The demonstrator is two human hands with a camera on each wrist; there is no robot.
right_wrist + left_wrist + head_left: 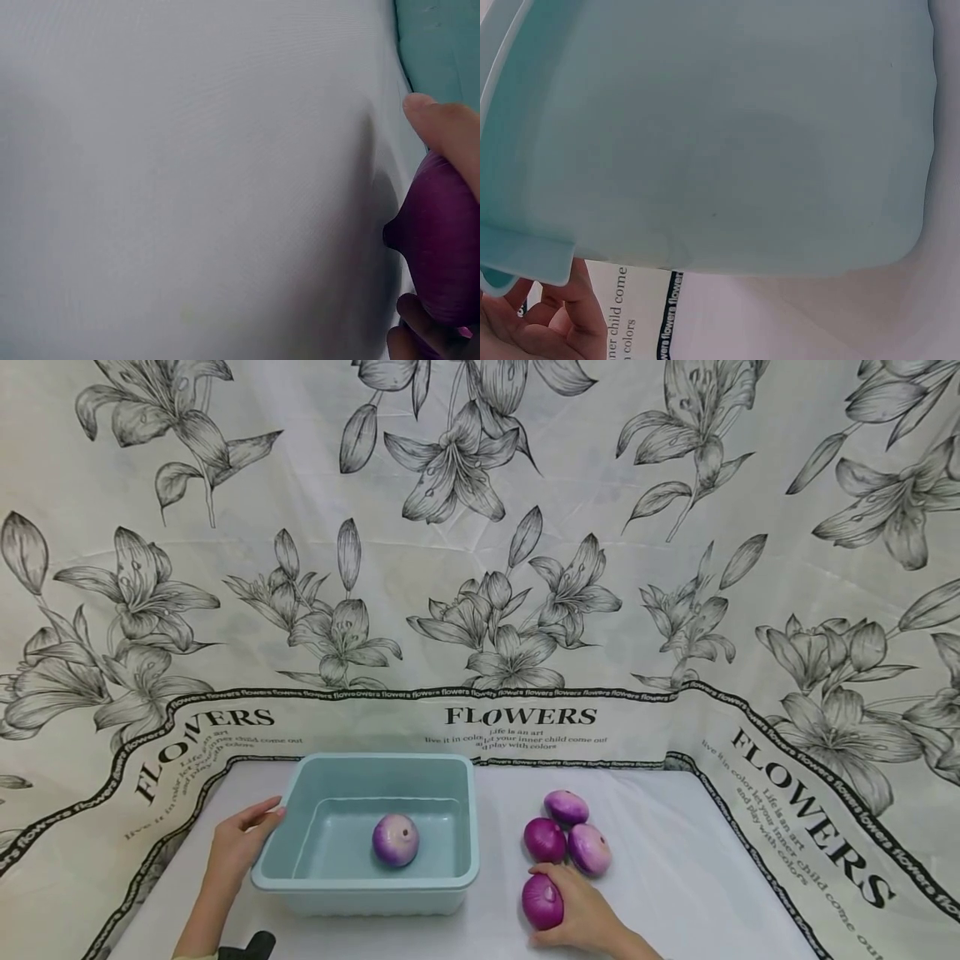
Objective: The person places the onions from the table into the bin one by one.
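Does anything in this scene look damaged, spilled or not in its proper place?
Nothing stands out. The basin stands upright with one onion inside; three onions lie grouped on the white surface, and the right hand grips another onion. No spill or damage is visible.

Through the head camera I see a white desk (675,860), hemmed along its far, left and right edges by pale fabric (480,539) printed with grey lilies (465,464), black bands (420,695) and the word FLOWERS (521,717), in soft, even light
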